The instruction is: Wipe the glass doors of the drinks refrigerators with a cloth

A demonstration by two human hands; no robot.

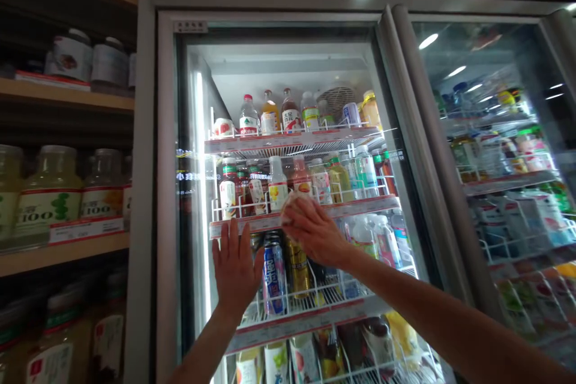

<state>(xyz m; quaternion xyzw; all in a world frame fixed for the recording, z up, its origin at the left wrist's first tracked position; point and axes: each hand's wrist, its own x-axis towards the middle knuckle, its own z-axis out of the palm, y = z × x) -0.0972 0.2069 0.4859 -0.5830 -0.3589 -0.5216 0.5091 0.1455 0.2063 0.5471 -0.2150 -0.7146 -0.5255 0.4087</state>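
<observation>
My right hand (pixel 310 229) presses a pale, crumpled cloth (pixel 297 203) against the glass door (pixel 288 66) of a drinks fridge, in front of the second shelf. Its fingers are bent over the cloth, which is partly hidden under them. Lower and to the left, my left hand (pixel 236 264) rests flat on the same glass, fingers spread and holding nothing. Behind the glass, a blue can (pixel 273 279) stands just right of my left hand, and a gold can (pixel 299 270) shows below my right hand.
Lit shelves of bottles stand behind the door, with a red-topped bottle (pixel 248 117) up high. A door handle (pixel 432 150) runs down the right side, beside a second fridge door (pixel 477 72). At left, a wooden shelf (pixel 67 252) carries juice bottles (pixel 49 192).
</observation>
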